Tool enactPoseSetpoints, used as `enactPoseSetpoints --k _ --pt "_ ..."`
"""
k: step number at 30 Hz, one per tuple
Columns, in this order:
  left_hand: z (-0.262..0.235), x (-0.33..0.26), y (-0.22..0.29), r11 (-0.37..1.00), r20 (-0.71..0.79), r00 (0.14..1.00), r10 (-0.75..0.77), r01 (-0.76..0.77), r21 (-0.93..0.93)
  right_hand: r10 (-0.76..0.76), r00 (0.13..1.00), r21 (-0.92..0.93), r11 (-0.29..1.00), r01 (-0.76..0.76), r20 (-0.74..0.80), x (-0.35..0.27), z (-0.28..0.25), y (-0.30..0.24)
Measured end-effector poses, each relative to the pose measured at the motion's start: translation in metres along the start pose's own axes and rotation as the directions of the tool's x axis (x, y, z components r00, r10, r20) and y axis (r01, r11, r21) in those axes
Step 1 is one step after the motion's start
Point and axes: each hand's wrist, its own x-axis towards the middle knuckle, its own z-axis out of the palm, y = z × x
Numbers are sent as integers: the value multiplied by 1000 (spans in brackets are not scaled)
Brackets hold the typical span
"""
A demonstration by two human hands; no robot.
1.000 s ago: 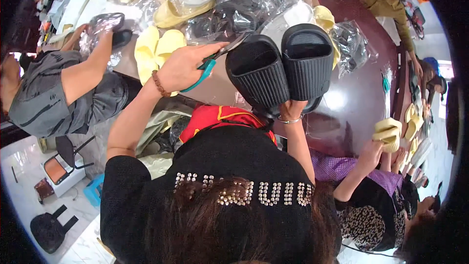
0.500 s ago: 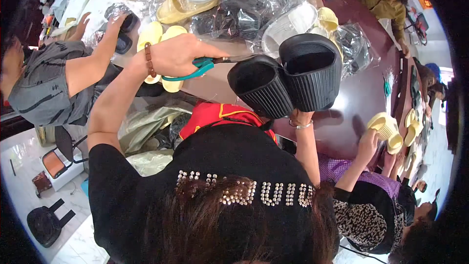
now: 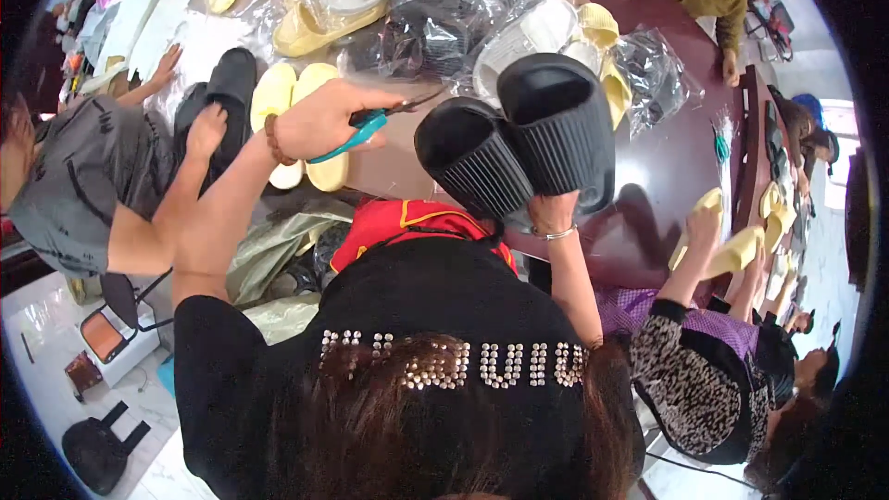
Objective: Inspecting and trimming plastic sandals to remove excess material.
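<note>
My left hand, wearing a brown bead bracelet, is closed around teal-handled scissors. Their dark blades, smeared by motion, point right toward a pair of black ribbed slippers and stop short of them. My right hand, with a silver bangle, grips this pair from below; the left slipper and the right slipper are held side by side, tilted, above the table. Most of my right fingers are hidden behind the slippers. Pale yellow slippers lie just beyond my left hand.
Grey and yellow slippers, some in clear plastic bags, are heaped at the far side of the brown table. Black slippers lie before a co-worker in grey at left. Another co-worker at right holds yellow slippers.
The scissors' blades have drawn back from the black slippers, which shifted slightly left and turned. At left, the co-worker's black slippers now lie flat; at right, the yellow slippers have been moved apart.
</note>
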Motion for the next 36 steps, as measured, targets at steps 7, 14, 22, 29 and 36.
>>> enactPoseSetpoints --k 7,14,22,29,36 --pt "52 18 -16 833 -151 952 -265 147 -534 408 913 -314 868 -386 5 -14 17 32" --pt "113 37 -8 856 24 960 -279 260 -447 863 461 578 488 -655 -207 -18 -3 85" --pt "137 92 72 743 252 968 21 153 -651 662 661 120 733 -669 -355 -46 31 56" --pt "125 117 93 363 509 848 147 433 -825 732 627 382 677 -629 -266 -92 80 60" --pt "120 122 88 231 369 928 50 349 -909 445 787 -147 825 -546 -428 -41 31 39"
